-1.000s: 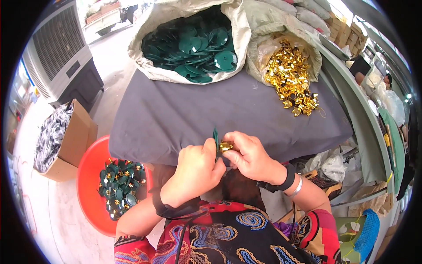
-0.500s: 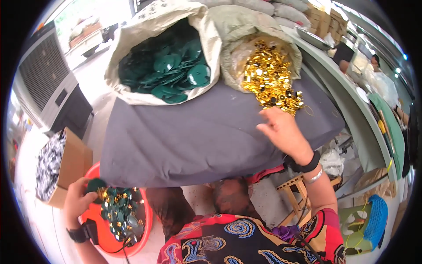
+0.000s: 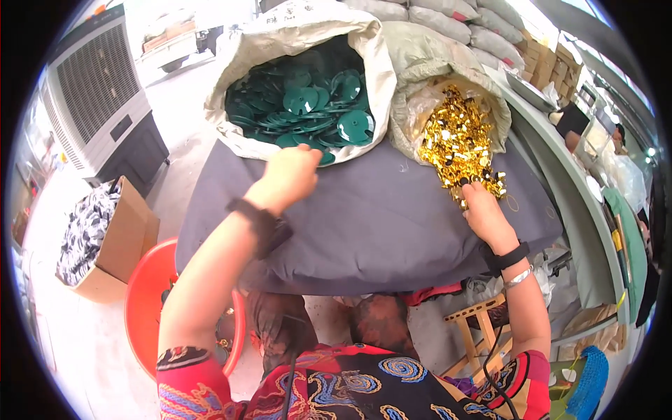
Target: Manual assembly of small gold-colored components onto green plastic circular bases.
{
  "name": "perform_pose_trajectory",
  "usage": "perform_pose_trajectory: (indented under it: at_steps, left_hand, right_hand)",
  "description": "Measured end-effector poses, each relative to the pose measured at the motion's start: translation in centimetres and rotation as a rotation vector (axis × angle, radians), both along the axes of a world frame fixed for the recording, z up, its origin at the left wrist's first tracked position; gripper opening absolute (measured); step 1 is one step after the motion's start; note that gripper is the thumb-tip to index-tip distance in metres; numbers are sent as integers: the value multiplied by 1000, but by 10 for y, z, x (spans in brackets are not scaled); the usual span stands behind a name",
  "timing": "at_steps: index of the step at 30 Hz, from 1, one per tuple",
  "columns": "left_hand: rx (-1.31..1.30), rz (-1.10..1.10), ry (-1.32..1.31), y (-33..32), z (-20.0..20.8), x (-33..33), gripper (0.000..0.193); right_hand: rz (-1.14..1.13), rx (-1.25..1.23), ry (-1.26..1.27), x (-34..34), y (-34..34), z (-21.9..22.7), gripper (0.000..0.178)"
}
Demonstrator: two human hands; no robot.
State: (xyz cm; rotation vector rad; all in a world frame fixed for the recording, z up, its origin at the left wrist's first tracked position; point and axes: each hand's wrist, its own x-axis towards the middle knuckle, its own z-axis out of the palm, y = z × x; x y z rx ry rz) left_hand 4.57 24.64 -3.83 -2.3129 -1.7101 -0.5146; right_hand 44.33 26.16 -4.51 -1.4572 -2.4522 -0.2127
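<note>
A white sack (image 3: 241, 143) lies open at the far left of the grey-covered table, full of round green plastic discs (image 3: 299, 100). My left hand (image 3: 288, 176) is at the sack's near lip, its fingers closed on a green disc at the mouth. To the right, a second sack (image 3: 409, 115) spills small shiny gold pieces (image 3: 458, 136) onto the cloth. At the near end of that pile my right hand (image 3: 488, 213) pinches with thumb and fingers at a gold piece, which the fingertips mostly hide.
A red basin (image 3: 143, 308), partly covered by my left arm, sits on the floor at the table's left. Beyond it stand a cardboard box (image 3: 122, 238) of black-and-white pieces and an air cooler (image 3: 98, 84). A wooden stool (image 3: 476, 329) and a grey-green bench (image 3: 560, 161) are at the right.
My left hand has left the red basin, where it held a green disc, and reached up to the sack of discs. My right hand has closed in on the gold pieces.
</note>
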Motion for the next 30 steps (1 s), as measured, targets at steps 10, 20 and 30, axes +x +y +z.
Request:
perform_pose_trajectory:
  at_steps: [10,20,30]
  left_hand:
    - [179,17,-65,-18,-2,59,11]
    - [95,-180,-881,-153,-36,37,13]
    - [-465,-93,-1592,-197,-19,50,15]
  right_hand:
    - [-14,30,-132,39,4,-12,39]
    - [316,-157,442,-61,-70,19,38]
    - [644,-843,1254,-174,-146,-7,36]
